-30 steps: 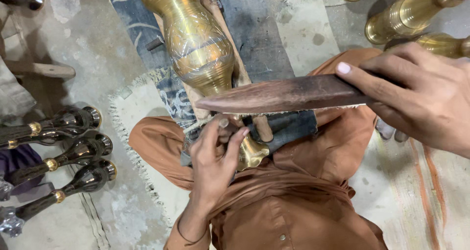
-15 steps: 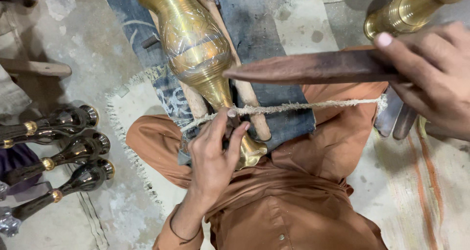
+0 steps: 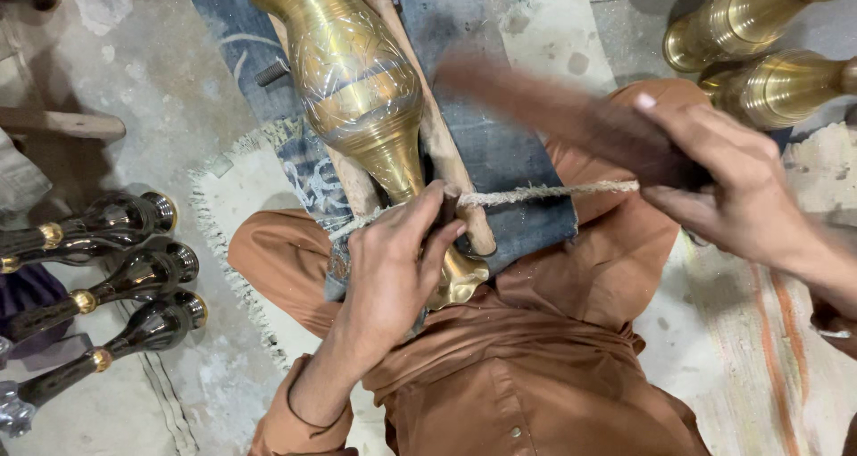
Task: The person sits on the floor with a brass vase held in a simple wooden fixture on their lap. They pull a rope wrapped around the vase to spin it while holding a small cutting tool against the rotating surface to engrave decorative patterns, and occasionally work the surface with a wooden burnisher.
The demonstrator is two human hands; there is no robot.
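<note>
The person sat cross-legged on the floor [image 3: 134, 81] in rust-brown clothes, with an engraved brass vase [image 3: 357, 81] lying lengthwise over the lap. Its wide body pointed away, and its narrow neck and flared end came near, over a blue patterned cloth [image 3: 500, 144]. The vase rested against a wooden stick [image 3: 420, 108] that ran along its right side.

The left hand [image 3: 388, 273] was closed around the vase's neck, its grip wrapped tight with the fingers curled over the metal, pinning a small dark tool whose shape I could not make out. A rough fibre cord [image 3: 544, 191] crossed the neck just beside those fingers and stretched taut to the right.

The right hand [image 3: 723, 184] was shut around a long dark wooden stick [image 3: 553, 108], blurred by motion, which slanted up and left above the cord. The cord's right end disappeared beneath that hand.

To the left on the floor lay three dark vases with gold bands [image 3: 116, 269], side by side. At the far right stood several plain brass vases [image 3: 759, 54], well apart from the hands.
</note>
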